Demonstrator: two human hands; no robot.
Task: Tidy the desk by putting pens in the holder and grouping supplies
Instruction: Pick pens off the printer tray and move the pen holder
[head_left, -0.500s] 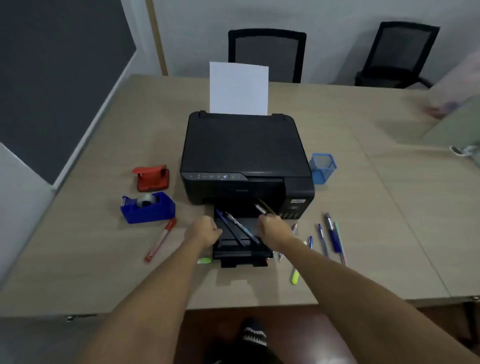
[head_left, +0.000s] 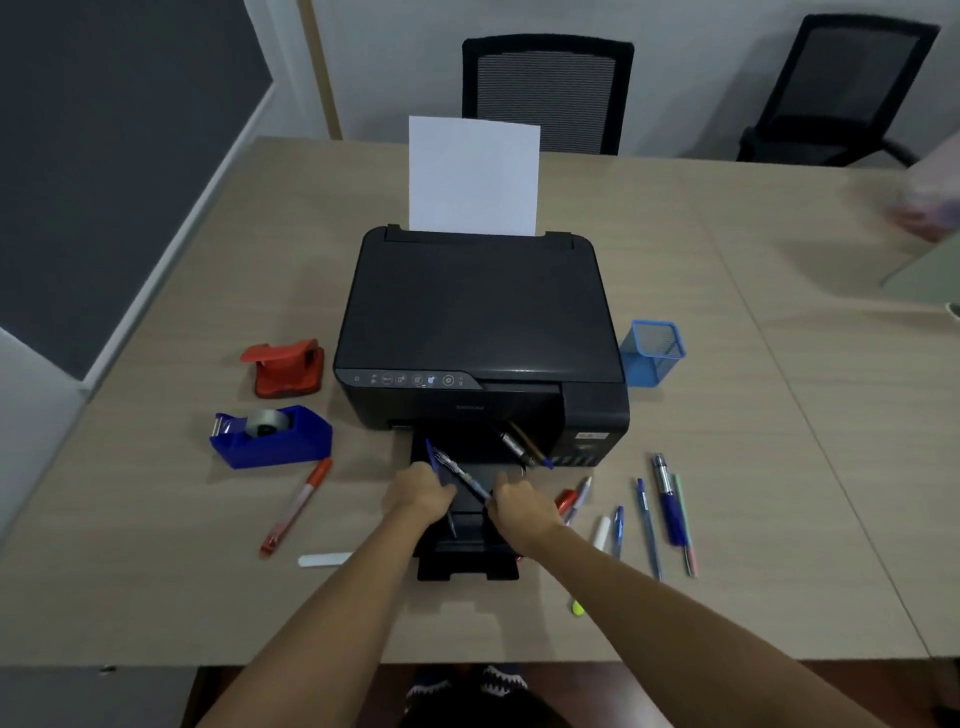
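Two pens lie crossed on the black printer's output tray (head_left: 467, 564). My left hand (head_left: 418, 493) is closed on the blue pen (head_left: 430, 454), whose tip sticks up past my fingers. With my right hand (head_left: 519, 506) I pinch the near end of the dark pen (head_left: 465, 478). A silver pen (head_left: 511, 441) and a pencil rest in the printer's mouth. The blue mesh holder (head_left: 653, 353) stands to the right of the printer, with nothing showing above its rim. Several pens (head_left: 667, 501) lie on the desk right of the tray.
The black printer (head_left: 478, 322) with an upright white sheet fills the desk's middle. To its left are a red hole punch (head_left: 285, 366), a blue tape dispenser (head_left: 270, 436), a red pen (head_left: 296, 506) and a white stick (head_left: 324, 559). Two chairs stand behind the desk.
Both hands have moved inward from the tray's sides onto the two pens. The left fingers now wrap the blue pen and the right fingers meet the dark pen's end.
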